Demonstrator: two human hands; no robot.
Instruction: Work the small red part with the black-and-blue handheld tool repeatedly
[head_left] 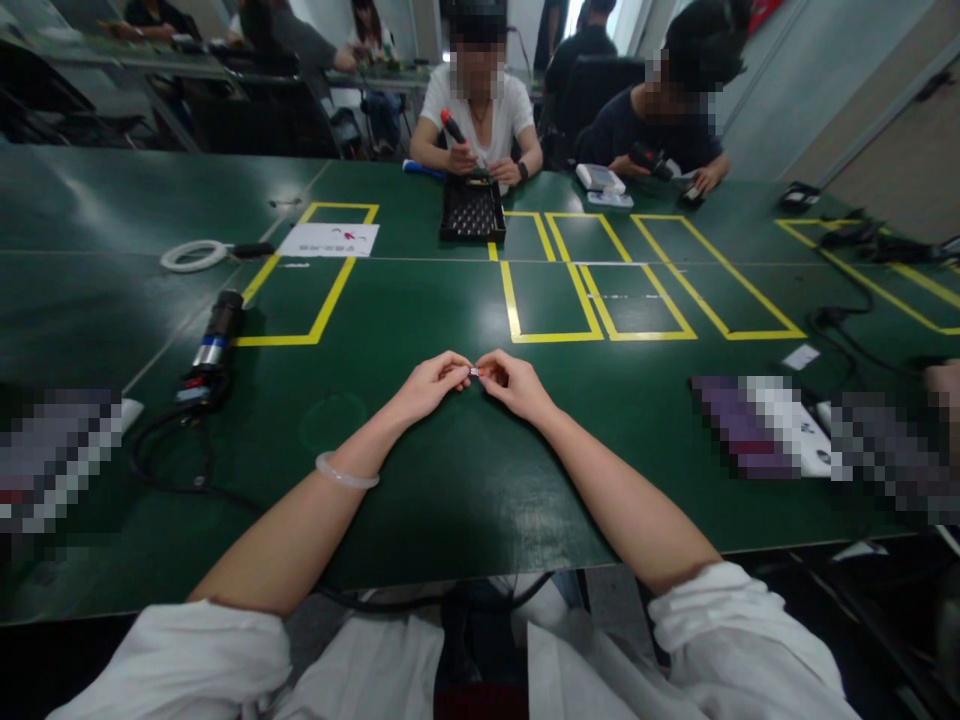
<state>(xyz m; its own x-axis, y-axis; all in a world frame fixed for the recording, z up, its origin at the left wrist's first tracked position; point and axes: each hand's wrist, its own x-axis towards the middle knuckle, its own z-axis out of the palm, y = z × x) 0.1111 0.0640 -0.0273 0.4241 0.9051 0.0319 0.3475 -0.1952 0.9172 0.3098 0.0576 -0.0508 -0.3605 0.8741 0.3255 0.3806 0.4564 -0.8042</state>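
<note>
Both of my hands meet just above the green table (450, 460), fingertips almost touching. Between them is a tiny white and reddish piece (474, 372), too small for me to tell its kind. My left hand (435, 382) is closed, pinching the piece's left side with thumb and fingers. From the other side, my right hand (517, 382) is closed on it too, thumb and forefinger together. My fingers hide much of the piece. A pale bracelet (346, 472) circles my left wrist.
Yellow tape frames (551, 338) mark the table. At left lie a black cylindrical tool (217, 335) with a cable, a white coiled cord (196, 256) and a printed sheet (330, 240). Across sit a black tray (472, 212) and two people working. Blurred items (750, 425) lie right.
</note>
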